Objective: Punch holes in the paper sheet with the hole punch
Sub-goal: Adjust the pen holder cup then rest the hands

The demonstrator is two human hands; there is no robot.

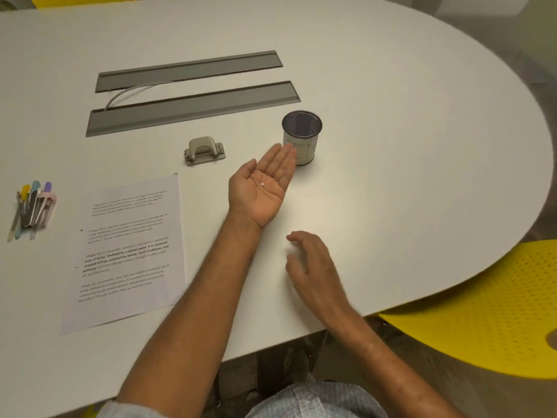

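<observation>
Worktop (391, 86): white, rounded end, two grey slot covers (193, 107) far beyond both hands.
Chair (488, 303): yellow, right of the right hand.
Sheet (129, 251): printed, flat, left of the left forearm, untouched.
Left hand (262, 188): palm up, grip wide, fingers straight; fingertips just beside the cup.
Right hand (313, 267): palm down near the worktop, grip loose, holding nothing; blurred.
Cup (301, 137): mesh, upright.
Pens (33, 209): bundle, far left of the sheet.
Punch (205, 151): beyond the sheet, left of the left hand, untouched.
Paper dot (262, 184): white, on the left palm.
</observation>
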